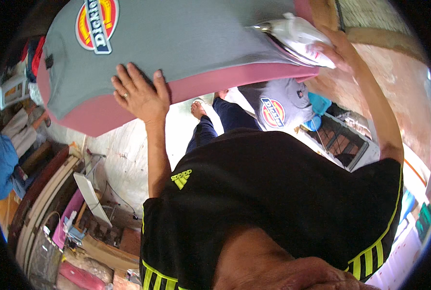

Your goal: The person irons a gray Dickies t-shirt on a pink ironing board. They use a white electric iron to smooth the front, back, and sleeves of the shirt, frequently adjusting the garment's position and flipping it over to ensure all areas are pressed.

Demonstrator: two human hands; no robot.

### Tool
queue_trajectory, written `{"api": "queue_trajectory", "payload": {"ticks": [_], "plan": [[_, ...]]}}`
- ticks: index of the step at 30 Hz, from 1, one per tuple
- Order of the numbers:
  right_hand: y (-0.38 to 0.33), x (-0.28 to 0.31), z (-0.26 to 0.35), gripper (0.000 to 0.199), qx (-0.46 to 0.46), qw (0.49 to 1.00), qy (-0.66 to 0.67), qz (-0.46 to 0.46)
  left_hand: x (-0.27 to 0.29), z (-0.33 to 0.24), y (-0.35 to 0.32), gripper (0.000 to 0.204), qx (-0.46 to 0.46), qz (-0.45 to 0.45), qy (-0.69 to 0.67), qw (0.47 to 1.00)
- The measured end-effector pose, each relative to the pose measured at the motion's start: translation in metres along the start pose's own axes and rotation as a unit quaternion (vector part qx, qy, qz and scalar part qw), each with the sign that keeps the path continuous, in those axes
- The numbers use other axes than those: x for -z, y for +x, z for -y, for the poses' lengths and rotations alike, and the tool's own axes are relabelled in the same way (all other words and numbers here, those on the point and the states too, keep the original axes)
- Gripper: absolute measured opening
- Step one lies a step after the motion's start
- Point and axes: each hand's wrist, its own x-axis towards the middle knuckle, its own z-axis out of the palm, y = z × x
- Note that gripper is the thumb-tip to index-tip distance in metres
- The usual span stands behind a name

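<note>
A grey T-shirt (191, 36) with a red, yellow and blue chest print lies spread over a pink-covered ironing board (97, 116). My left hand (145, 94) rests flat on the shirt's near edge and the pink cover, fingers spread, with a ring on one finger. At the far right, my right hand (338, 50) is wrapped round the handle of a white clothes iron (297, 34). The iron's tip points left across the shirt, and its soleplate is down on the cloth. Part of the handle is hidden by my fingers.
Another grey T-shirt (276, 104) with a similar print sits below the board on the right, beside a blue-green container (319, 104) and a dark crate (346, 142). Another person's legs (19, 128) show at far left. Wooden boards (43, 193) and clutter stand lower left.
</note>
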Motion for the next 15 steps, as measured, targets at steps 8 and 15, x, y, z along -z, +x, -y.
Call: {"api": "queue_trajectory", "payload": {"ticks": [8, 15], "plan": [[0.062, -0.039, 0.061, 0.048, 0.101, 0.994, -0.008, -0.030, 0.007, 0.003, 0.000, 0.055, 0.007, -0.015, -0.069, 0.997], [0.140, -0.087, 0.188, 0.038, 0.274, 0.960, -0.016, 0.048, 0.019, 0.033, 0.008, 0.043, 0.052, -0.084, -0.329, 0.939]]}}
